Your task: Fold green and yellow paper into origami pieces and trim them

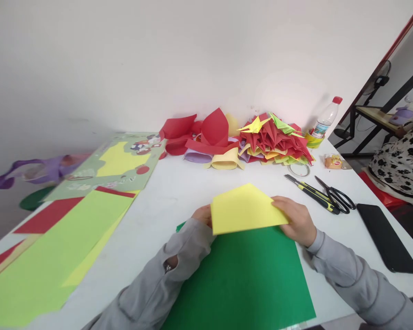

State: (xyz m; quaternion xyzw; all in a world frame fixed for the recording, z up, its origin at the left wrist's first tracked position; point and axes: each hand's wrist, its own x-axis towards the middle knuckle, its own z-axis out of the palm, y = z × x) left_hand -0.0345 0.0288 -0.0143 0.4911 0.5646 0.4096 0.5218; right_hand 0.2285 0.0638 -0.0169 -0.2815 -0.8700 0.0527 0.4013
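Note:
A piece of yellow paper [245, 210], with a peaked top edge, is held up between my two hands. My left hand [203, 214] grips its left edge, and most of those fingers are hidden behind the paper. At the right edge, my right hand [298, 220] pinches the paper with the fingers along its upper side. Beneath the hands, a large green sheet [248, 279] lies flat on the white table [151, 224].
Red folded paper [215, 130], a pile of folded paper stars [273, 140] and a bottle [325, 120] stand along the wall. A cutter [316, 196], scissors [335, 195] and black phone [387, 238] lie right. Coloured sheets [62, 243] cover the left. Someone in patterned clothing [401, 158] sits far right.

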